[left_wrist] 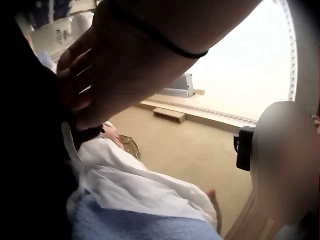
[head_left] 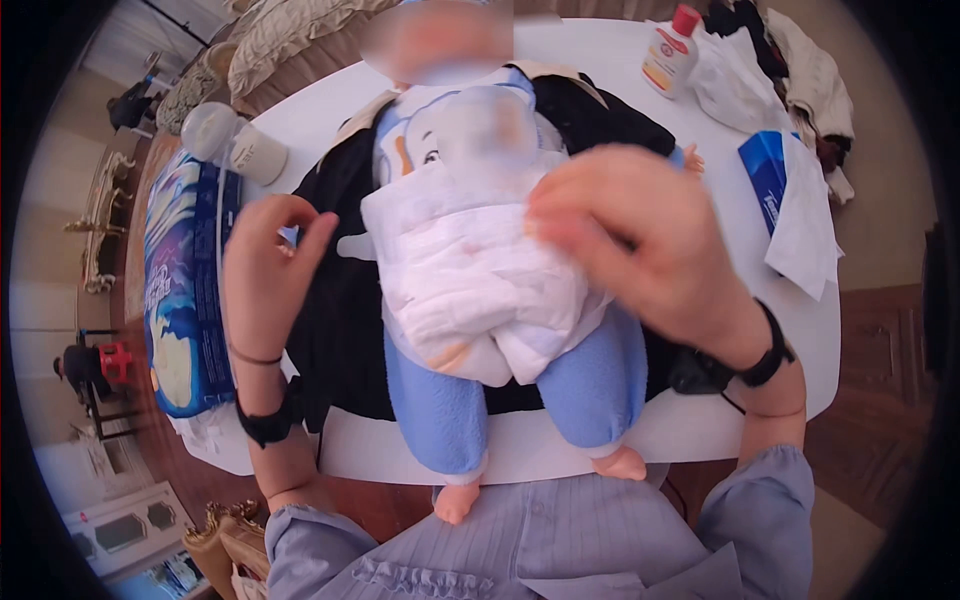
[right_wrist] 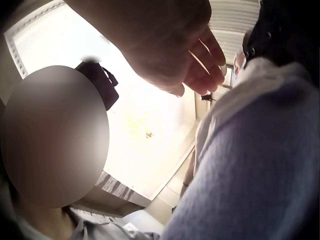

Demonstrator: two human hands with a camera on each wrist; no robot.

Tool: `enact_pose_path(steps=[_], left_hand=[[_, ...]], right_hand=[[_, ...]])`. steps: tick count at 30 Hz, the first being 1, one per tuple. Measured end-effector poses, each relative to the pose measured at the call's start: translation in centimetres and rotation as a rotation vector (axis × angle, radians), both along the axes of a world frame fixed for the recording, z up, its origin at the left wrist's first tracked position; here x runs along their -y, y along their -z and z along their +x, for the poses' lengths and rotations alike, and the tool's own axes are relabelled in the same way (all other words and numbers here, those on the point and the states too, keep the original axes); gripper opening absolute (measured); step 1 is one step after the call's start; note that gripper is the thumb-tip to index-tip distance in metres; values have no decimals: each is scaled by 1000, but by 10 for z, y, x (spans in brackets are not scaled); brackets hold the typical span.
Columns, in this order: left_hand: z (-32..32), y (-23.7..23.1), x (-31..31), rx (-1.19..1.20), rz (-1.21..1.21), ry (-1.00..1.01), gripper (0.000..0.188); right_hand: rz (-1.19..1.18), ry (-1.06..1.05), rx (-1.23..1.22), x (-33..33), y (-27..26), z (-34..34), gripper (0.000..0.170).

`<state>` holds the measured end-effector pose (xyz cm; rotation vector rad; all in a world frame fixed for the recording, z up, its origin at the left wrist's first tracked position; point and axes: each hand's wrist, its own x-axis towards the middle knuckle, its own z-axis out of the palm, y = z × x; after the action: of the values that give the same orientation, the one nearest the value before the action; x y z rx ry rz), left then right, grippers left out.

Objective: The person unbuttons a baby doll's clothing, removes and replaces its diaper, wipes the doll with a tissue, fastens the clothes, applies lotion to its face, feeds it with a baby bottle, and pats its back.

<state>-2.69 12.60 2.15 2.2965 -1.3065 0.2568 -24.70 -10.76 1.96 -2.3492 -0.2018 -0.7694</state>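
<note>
A baby doll in blue fleece trousers [head_left: 435,410] lies on its back on dark cloth [head_left: 335,340], feet towards the wearer. A white diaper [head_left: 475,265] is wrapped over its belly and between its legs. My left hand [head_left: 270,270] hovers at the left of the diaper, fingers loosely bent, near a white side tab [head_left: 355,246] that sticks out. Blurred by motion, my right hand [head_left: 640,240] is over the diaper's upper right part, thumb and fingertips near its edge. In the right wrist view its fingers [right_wrist: 205,75] look relaxed, with gaps between them.
On the white table [head_left: 720,430] a diaper pack [head_left: 185,290] and a lidded bottle [head_left: 255,155] stand at left. At right are a red-capped bottle [head_left: 672,55], crumpled white cloth [head_left: 735,85] and a blue tissue pack [head_left: 765,175] with a tissue [head_left: 805,225] hanging out.
</note>
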Motion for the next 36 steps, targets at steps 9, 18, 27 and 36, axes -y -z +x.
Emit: enact_pose_path(steps=[9, 18, 27, 36], left_hand=[[-54, -3, 59, -295, -98, 347, 15], [-53, 5, 61, -286, -92, 356, 17], [-55, 5, 61, -274, -88, 359, 16], [-52, 4, 58, -281, -33, 361, 21]], right_hand=[[-103, 273, -91, 6, 14, 8, 26], [-99, 329, -95, 2, 26, 16, 20], [-47, 314, -121, 5, 24, 13, 16], [-511, 554, -424, 43, 35, -7, 11]])
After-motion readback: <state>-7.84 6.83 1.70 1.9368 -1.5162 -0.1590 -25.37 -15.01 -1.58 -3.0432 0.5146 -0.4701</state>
